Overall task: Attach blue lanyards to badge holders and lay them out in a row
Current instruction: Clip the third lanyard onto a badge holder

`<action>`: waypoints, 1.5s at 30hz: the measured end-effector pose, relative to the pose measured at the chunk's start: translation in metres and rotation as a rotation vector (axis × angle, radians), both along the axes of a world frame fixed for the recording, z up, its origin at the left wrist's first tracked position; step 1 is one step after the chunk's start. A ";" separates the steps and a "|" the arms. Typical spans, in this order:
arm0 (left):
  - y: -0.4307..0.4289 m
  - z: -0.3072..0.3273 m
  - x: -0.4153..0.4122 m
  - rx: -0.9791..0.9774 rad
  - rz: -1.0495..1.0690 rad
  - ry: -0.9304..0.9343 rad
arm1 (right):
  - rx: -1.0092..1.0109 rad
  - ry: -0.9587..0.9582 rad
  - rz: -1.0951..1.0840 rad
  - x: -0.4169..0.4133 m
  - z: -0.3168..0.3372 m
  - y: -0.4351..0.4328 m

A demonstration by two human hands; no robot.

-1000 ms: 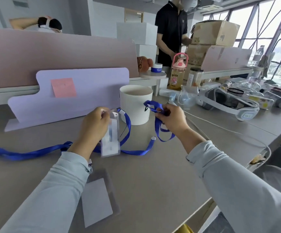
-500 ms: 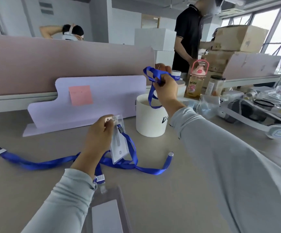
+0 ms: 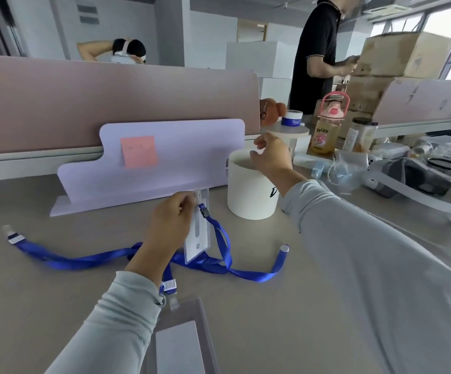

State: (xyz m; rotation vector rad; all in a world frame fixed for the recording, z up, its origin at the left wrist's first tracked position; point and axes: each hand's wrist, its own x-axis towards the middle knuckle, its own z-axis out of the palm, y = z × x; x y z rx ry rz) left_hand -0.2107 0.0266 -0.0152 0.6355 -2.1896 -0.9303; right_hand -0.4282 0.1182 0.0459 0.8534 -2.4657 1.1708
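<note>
Both arms reach forward from the bottom of the view, grey-sleeved to the wrist. The left forearm (image 3: 116, 319) runs up from the lower left, its wrist bare past the cuff. The left hand (image 3: 169, 225) shows its back, knuckles up, with thumb and curled fingers pinching the top edge of a badge holder (image 3: 198, 238) that hangs below the fingertips. The right arm (image 3: 353, 252) stretches further out from the lower right, angling towards the middle. The right hand (image 3: 271, 155) is held higher and further from the body than the left, well apart from it. Its fingers are loosely bent and slightly spread, and they grasp nothing.
</note>
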 end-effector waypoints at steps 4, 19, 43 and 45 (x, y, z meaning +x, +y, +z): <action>0.002 0.003 0.002 -0.004 0.014 -0.004 | -0.060 0.046 0.043 0.022 -0.005 0.009; -0.025 0.046 0.085 -0.673 0.314 -0.155 | 0.203 -0.401 0.676 0.169 -0.044 -0.014; -0.097 0.037 0.335 -0.228 0.654 -0.288 | -0.100 0.035 0.911 0.294 0.072 -0.194; -0.096 0.033 0.347 -0.212 0.674 -0.306 | -0.153 0.010 0.940 0.304 0.079 -0.204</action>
